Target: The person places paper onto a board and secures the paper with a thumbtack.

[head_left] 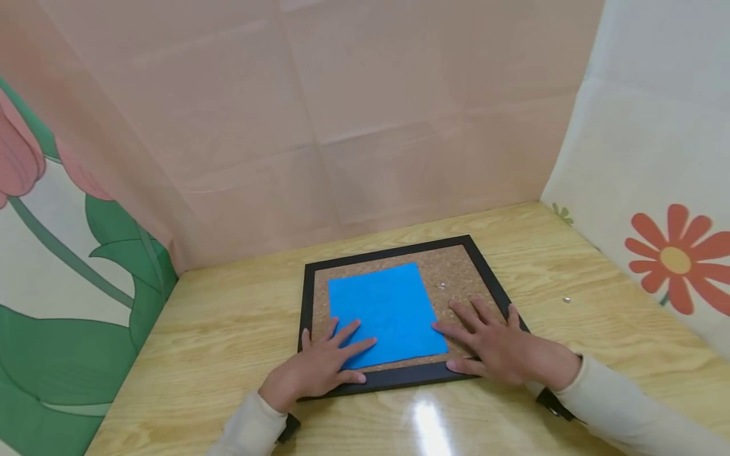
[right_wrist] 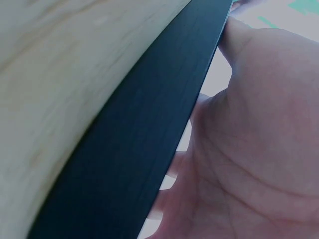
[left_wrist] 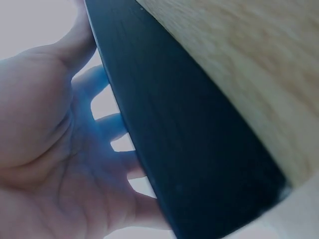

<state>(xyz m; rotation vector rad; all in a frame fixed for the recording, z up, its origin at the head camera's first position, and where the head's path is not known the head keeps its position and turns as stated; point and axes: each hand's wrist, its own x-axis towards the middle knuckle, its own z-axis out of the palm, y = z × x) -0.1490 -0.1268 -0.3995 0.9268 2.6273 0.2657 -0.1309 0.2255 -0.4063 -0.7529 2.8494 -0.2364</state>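
A sheet of blue paper (head_left: 393, 304) lies on a black-framed cork board (head_left: 393, 378), left of the board's middle. My left hand (head_left: 319, 367) rests with fingers spread on the paper's lower left corner, its thumb on the front frame edge. On the other side my right hand (head_left: 502, 348) lies spread over bare cork, the index fingertip touching the paper's right edge and the thumb on the frame. Both wrist views show a palm, left hand (left_wrist: 65, 144) and right hand (right_wrist: 254, 124), beside the dark side of the frame.
Small clear pins (head_left: 441, 285) lie on the cork right of the paper. A small shiny item (head_left: 566, 299) sits on the wooden table (head_left: 239, 316) to the right of the board. Behind stands a pinkish covering (head_left: 365, 126); flower-printed sheets (head_left: 627, 158) flank the sides.
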